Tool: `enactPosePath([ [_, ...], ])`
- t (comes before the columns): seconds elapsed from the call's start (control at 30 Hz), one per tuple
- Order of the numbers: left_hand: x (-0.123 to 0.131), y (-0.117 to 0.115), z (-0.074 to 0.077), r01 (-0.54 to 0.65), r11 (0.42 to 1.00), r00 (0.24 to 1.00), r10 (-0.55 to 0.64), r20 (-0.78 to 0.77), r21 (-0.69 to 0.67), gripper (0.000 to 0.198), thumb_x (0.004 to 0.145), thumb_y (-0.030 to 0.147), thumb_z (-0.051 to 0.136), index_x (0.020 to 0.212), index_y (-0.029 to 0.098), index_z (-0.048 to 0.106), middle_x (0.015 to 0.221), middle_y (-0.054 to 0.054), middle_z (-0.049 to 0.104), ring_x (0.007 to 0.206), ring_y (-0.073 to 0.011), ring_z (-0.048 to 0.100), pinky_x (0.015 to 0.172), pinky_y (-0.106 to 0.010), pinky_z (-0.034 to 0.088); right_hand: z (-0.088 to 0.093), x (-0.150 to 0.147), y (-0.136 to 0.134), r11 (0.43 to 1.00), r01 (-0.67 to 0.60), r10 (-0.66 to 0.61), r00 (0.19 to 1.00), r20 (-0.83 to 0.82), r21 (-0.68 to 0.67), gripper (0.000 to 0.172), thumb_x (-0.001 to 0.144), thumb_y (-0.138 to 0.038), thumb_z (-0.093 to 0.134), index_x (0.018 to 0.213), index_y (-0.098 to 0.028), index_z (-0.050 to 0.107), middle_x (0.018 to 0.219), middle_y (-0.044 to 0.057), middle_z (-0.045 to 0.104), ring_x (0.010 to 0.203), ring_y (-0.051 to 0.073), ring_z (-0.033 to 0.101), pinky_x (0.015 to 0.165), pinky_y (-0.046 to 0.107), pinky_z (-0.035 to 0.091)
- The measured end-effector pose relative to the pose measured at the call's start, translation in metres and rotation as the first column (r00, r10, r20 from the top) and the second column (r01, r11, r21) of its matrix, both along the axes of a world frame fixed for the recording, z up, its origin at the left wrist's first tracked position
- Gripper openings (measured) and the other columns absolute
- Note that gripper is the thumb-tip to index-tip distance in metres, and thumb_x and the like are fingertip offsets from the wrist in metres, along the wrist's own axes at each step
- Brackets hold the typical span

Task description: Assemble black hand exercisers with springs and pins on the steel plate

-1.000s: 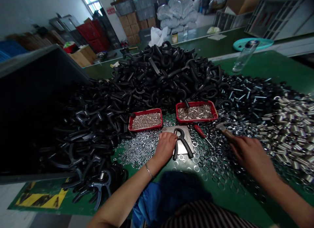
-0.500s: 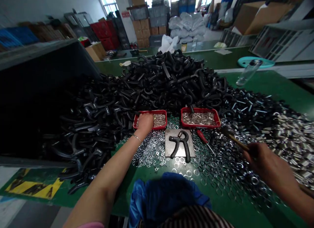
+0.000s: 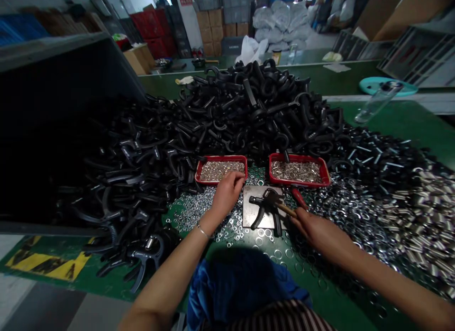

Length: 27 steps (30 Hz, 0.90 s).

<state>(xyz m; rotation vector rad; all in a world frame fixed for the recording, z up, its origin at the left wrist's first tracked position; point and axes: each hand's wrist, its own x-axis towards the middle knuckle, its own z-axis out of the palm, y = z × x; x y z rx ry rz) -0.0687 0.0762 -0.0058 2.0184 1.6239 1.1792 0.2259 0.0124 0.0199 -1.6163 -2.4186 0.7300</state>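
Right hand (image 3: 316, 234) reaching forward, fingers clamped on hammer (image 3: 286, 208), head over hand grip (image 3: 265, 210); left hand (image 3: 227, 194) fingers together, just below red tray (image 3: 221, 170).

Two red trays (image 3: 221, 157), one steel plate (image 3: 256, 192) bearing one hand gripper (image 3: 265, 208), one hammer (image 3: 286, 208), left hand (image 3: 227, 194), right hand (image 3: 320, 234).

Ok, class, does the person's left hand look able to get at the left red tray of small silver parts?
Very likely yes. The left hand lies right at the front corner of the red tray, its fingertips about level with the rim. Only loose washers lie around it, and nothing stands in the way.
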Motion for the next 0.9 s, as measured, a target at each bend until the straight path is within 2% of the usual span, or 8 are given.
enactPosePath([
  [0.13, 0.002, -0.019, -0.01, 0.006, 0.997, 0.996, 0.001, 0.084, -0.083, 0.012, 0.089, 0.013, 0.059, 0.095, 0.02, 0.065, 0.096, -0.002, 0.07, 0.093, -0.0169, 0.064, 0.088, -0.032, 0.05, 0.0, 0.001, 0.001, 0.999, 0.013, -0.019, 0.991, -0.133, -0.052, 0.033, 0.101, -0.047, 0.035, 0.108, -0.023, 0.056, 0.085, 0.006, 0.071, 0.071, 0.022, 0.067, 0.062, 0.03, 0.047],
  [0.23, 0.008, -0.019, -0.012, 0.042, 0.984, 0.979, -0.006, 0.204, -0.173, 0.011, 0.087, 0.015, 0.062, 0.096, 0.02, 0.066, 0.095, -0.002, 0.071, 0.088, -0.0157, 0.066, 0.083, -0.03, 0.051, -0.003, 0.001, 0.003, 0.997, 0.072, -0.074, 0.993, -0.096, -0.021, 0.033, 0.099, -0.048, 0.037, 0.101, -0.021, 0.056, 0.08, 0.008, 0.068, 0.066, 0.023, 0.064, 0.06, 0.031, 0.045],
  [0.3, 0.018, -0.014, -0.012, 0.097, 0.963, 0.955, -0.019, 0.295, -0.25, 0.011, 0.086, 0.017, 0.064, 0.096, 0.019, 0.067, 0.091, -0.002, 0.072, 0.083, -0.0151, 0.067, 0.078, -0.028, 0.052, -0.009, 0.002, 0.007, 0.994, 0.043, -0.052, 0.994, -0.092, -0.098, 0.033, 0.098, -0.049, 0.041, 0.093, -0.021, 0.057, 0.076, 0.007, 0.066, 0.064, 0.022, 0.061, 0.06, 0.031, 0.044],
  [0.37, 0.032, -0.006, -0.013, 0.164, 0.933, 0.938, -0.047, 0.343, -0.321, 0.009, 0.086, 0.019, 0.064, 0.095, 0.018, 0.067, 0.086, -0.002, 0.071, 0.077, -0.015, 0.067, 0.073, -0.027, 0.052, -0.015, 0.005, 0.011, 0.972, 0.005, -0.056, 0.976, -0.21, -0.237, 0.035, 0.097, -0.051, 0.043, 0.093, -0.02, 0.059, 0.074, 0.004, 0.064, 0.065, 0.02, 0.06, 0.059, 0.03, 0.044],
  [0.47, 0.054, 0.004, -0.016, 0.226, 0.919, 0.953, -0.14, 0.27, -0.323, 0.006, 0.089, 0.019, 0.061, 0.09, 0.018, 0.067, 0.085, -0.002, 0.071, 0.08, -0.0162, 0.067, 0.076, -0.028, 0.051, -0.022, 0.011, 0.007, 0.912, 0.074, -0.252, 0.877, -0.41, -0.403, 0.039, 0.095, -0.058, 0.046, 0.095, -0.021, 0.058, 0.069, -0.001, 0.056, 0.059, 0.015, 0.052, 0.051, 0.025, 0.039],
  [0.63, 0.073, 0.004, -0.023, 0.262, 0.923, 0.964, -0.264, 0.033, -0.282, 0.01, 0.093, 0.018, 0.056, 0.089, 0.019, 0.065, 0.091, -0.003, 0.07, 0.088, -0.018, 0.065, 0.084, -0.03, 0.048, -0.03, 0.025, -0.022, 0.771, 0.283, -0.588, 0.661, -0.467, -0.571, 0.042, 0.091, -0.063, 0.049, 0.084, -0.022, 0.05, 0.062, -0.005, 0.048, 0.045, 0.009, 0.038, 0.04, 0.022, 0.027],
  [0.7, 0.073, 0.001, -0.026, 0.269, 0.918, 0.959, -0.282, -0.004, -0.291, 0.011, 0.093, 0.02, 0.055, 0.089, 0.019, 0.066, 0.091, -0.003, 0.07, 0.088, -0.0185, 0.064, 0.085, -0.03, 0.048, -0.033, 0.032, -0.031, 0.74, 0.286, -0.628, 0.62, -0.471, -0.609, 0.041, 0.091, -0.063, 0.05, 0.082, -0.023, 0.049, 0.06, -0.006, 0.046, 0.044, 0.009, 0.037, 0.039, 0.022, 0.027],
  [0.9, 0.079, -0.001, -0.027, 0.243, 0.934, 0.961, -0.269, -0.069, -0.263, 0.012, 0.093, 0.023, 0.058, 0.09, 0.02, 0.069, 0.094, -0.004, 0.071, 0.094, -0.0202, 0.064, 0.093, -0.035, 0.045, -0.037, 0.039, -0.034, 0.731, 0.284, -0.642, 0.595, -0.484, -0.62, 0.041, 0.09, -0.062, 0.052, 0.081, -0.022, 0.05, 0.059, -0.006, 0.044, 0.044, 0.009, 0.036, 0.038, 0.021, 0.027],
])
